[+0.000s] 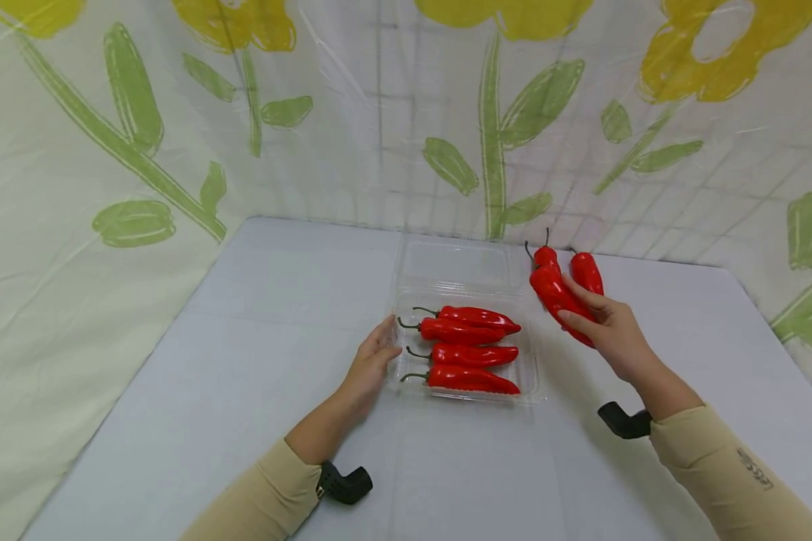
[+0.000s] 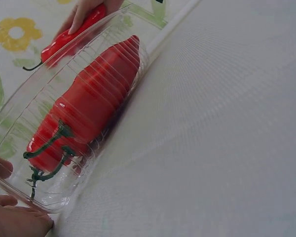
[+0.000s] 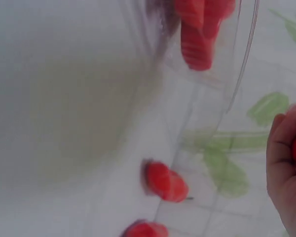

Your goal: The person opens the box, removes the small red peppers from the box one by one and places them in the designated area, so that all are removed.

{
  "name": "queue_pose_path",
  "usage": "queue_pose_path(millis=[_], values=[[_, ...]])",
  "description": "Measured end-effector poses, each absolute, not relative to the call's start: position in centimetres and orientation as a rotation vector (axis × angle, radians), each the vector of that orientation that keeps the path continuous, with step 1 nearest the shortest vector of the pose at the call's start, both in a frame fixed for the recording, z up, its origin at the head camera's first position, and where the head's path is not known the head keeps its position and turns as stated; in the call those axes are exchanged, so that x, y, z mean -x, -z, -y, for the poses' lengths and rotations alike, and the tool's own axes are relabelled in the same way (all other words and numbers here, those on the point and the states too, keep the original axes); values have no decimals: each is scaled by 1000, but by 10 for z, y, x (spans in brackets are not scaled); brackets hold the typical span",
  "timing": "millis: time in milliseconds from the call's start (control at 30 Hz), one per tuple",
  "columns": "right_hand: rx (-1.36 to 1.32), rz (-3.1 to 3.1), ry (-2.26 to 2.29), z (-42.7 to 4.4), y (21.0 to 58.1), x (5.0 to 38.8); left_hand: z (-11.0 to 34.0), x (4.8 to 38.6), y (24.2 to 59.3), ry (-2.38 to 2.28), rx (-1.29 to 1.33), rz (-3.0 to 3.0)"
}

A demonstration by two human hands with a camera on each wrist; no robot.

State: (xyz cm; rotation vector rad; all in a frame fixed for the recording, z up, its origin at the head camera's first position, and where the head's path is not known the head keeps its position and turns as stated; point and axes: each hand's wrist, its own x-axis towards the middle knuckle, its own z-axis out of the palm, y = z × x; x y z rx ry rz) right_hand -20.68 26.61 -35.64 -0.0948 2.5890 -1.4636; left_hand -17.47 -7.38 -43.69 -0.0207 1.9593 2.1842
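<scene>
A clear plastic clamshell box (image 1: 533,379) lies opened on the table, its lid (image 1: 456,263) folded back toward the wall. Several red chili peppers (image 1: 472,355) lie side by side in it, green stems pointing left. My left hand (image 1: 368,364) holds the box's left edge; in the left wrist view its fingers (image 2: 17,219) are at the stem end. Right of the box, my right hand (image 1: 612,330) grips another red chili pepper (image 1: 556,297) above the table, stem pointing away. In the right wrist view, only part of that hand (image 3: 286,168) shows at the edge.
Two more red chili peppers, one (image 1: 546,257) partly behind the held pepper and one (image 1: 586,272) to its right, lie at the table's back edge. A white cloth covers the table (image 1: 291,300). Behind it hangs a flower-printed curtain (image 1: 352,150).
</scene>
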Motion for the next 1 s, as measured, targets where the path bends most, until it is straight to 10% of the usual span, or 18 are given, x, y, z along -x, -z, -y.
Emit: queue_pose_path(millis=[1000], values=[[-569, -2049, 2256, -338, 363, 259, 74, 173, 436, -2163, 24, -1978]])
